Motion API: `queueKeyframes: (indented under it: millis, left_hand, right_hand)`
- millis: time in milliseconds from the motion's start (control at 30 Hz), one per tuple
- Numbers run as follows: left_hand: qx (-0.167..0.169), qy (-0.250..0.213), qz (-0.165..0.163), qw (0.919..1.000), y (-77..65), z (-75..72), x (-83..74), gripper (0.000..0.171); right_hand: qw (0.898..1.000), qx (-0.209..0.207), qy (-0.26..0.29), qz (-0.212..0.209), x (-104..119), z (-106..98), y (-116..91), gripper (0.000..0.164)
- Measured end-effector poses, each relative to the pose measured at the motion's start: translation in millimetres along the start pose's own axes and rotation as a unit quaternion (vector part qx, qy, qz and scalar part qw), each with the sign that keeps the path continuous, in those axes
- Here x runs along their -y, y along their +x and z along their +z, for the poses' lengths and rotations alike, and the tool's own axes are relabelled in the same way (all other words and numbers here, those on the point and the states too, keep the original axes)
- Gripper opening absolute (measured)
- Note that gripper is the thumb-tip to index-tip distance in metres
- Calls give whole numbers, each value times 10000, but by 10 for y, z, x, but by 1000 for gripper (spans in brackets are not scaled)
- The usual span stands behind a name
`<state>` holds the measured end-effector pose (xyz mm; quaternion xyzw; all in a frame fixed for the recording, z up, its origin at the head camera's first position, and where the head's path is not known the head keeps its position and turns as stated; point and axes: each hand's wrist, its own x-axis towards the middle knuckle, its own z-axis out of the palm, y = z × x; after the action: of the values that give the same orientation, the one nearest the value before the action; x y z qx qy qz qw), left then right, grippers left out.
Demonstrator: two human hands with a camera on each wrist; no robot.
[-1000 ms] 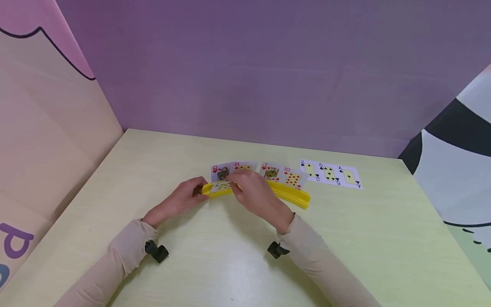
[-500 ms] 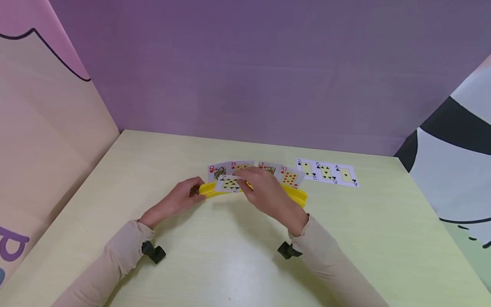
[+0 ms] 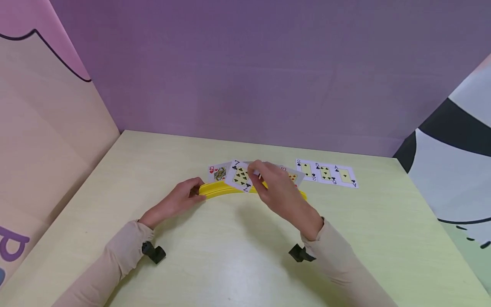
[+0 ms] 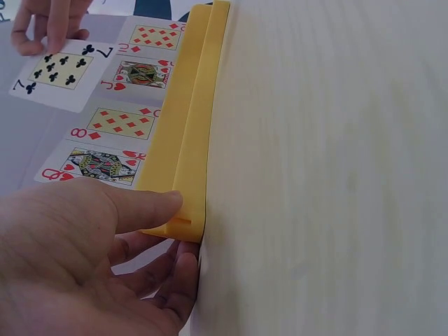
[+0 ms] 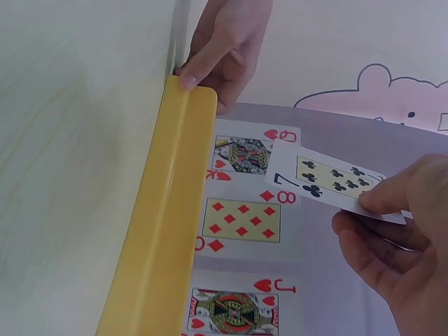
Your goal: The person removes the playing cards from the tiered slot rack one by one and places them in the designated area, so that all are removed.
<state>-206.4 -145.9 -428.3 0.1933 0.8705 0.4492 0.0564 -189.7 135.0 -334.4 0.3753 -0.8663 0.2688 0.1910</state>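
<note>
Left hand (image 3: 184,196) grips one end of a smooth, arc-shaped yellow rack (image 4: 189,126); right hand (image 3: 279,186) pinches a thin, rectangular seven of clubs (image 5: 329,180), tilted. Beside the left hand, four red-suited cards (image 4: 119,126) line the rack, lower edges probably seated, though hidden. Beyond the right hand, three cards (image 3: 325,172) lie on the pale, grained table (image 3: 230,256).
</note>
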Motion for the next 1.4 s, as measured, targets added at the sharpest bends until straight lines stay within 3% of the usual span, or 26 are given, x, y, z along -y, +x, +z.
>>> queueKeyframes:
  millis: [333, 600, 967, 1400]
  left_hand:
    - [25, 6, -1, 10000, 44, -9, 22, 17]
    - [-60, -24, -71, 10000, -54, -29, 95, 17]
    - [-36, -9, -22, 10000, -31, -40, 70, 16]
    - [-36, 8, -131, 9999, -32, -50, 71, 18]
  right_hand:
    - [9997, -213, 103, 61, -117, -198, -87, 18]
    - [9993, -247, 32, 261, -196, -274, -142, 18]
    - [9956, -914, -226, 30, -401, -503, -269, 21]
    - [9899, -1338, -376, 270, -507, -774, -329, 24]
